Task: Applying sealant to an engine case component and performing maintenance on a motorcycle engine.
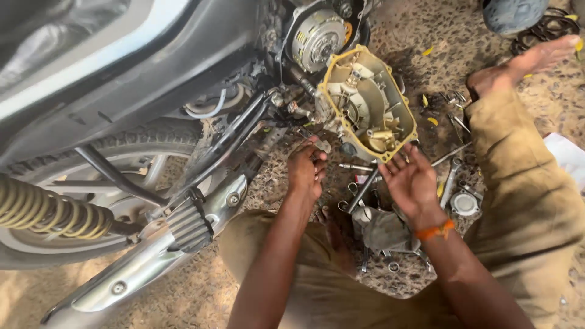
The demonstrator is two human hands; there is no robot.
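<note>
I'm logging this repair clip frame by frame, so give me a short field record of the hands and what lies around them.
left hand: fingers curled at a small metal part under the engine, grip unclear
right hand: open, palm up, just below the engine cover
engine cover: pale yellow, off the engine, inner side facing the camera
motorcycle: rear wheel, coil spring and chrome exhaust at left
tools: spanners and small parts scattered on the gravel
wristband: orange, on the right wrist

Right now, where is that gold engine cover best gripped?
Judging by its pose, grip the cover on its lower rim, from below, where the right hand sits. Its open side faces up showing inner parts; the flat rim looks the safest hold.
</note>
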